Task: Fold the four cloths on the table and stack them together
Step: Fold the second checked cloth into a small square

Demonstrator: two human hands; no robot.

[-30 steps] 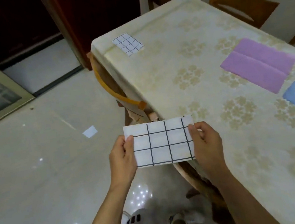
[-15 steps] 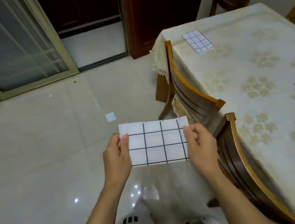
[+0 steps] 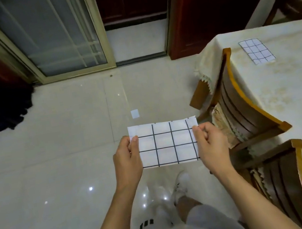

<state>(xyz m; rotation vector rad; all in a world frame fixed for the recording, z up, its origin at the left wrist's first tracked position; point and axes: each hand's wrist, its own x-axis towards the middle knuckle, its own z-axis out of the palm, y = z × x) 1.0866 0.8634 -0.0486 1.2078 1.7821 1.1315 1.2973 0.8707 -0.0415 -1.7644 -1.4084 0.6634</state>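
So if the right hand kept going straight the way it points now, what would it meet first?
The right hand points forward over open floor; nothing stands in that line before the far doorway. The chair sits just right of it, though depth is unclear.

White cloth (image 3: 166, 143) with black grid lines, matching second cloth (image 3: 257, 54) (on cream floral tablecloth (image 3: 292, 90)), amber-brown wooden chairs (image 3: 237, 98).

head cam | looks steeply down, close over hands | floor (image 3: 55, 170) ahead, table (image 3: 292, 90) at right

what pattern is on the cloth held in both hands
White with a black grid of lines, on the held cloth, clearest in the head view.
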